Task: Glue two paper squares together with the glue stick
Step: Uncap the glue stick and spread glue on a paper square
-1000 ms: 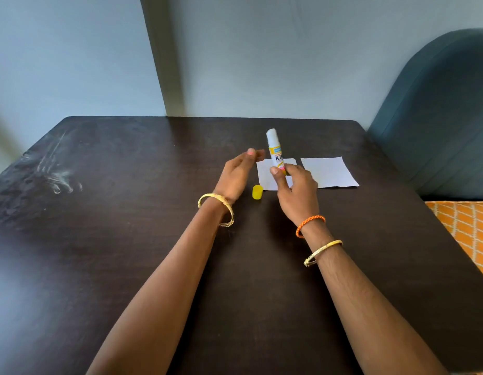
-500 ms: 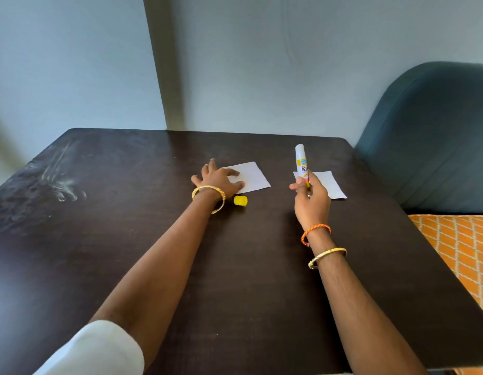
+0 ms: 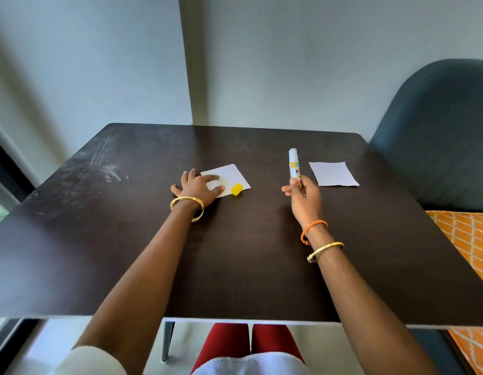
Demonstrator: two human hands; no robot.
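Note:
Two white paper squares lie on the dark table [image 3: 235, 253]. My left hand [image 3: 198, 189] rests flat on the left paper square [image 3: 229, 175], fingers spread over its near left corner. The yellow glue cap [image 3: 236, 189] lies on that square's near right edge. My right hand [image 3: 305, 197] holds the white and yellow glue stick [image 3: 294, 166] upright, uncapped, above the table between the two squares. The right paper square [image 3: 333, 173] lies untouched just right of the stick.
A dark teal chair back [image 3: 438, 131] stands at the table's right side, with an orange patterned cushion [image 3: 470, 244] below it. Pale smudges [image 3: 107, 169] mark the table's far left. The wall stands close behind the far edge.
My left hand has pressed down on the left square and slid it leftward, away from the other. My right hand has carried the glue stick to the right, still upright.

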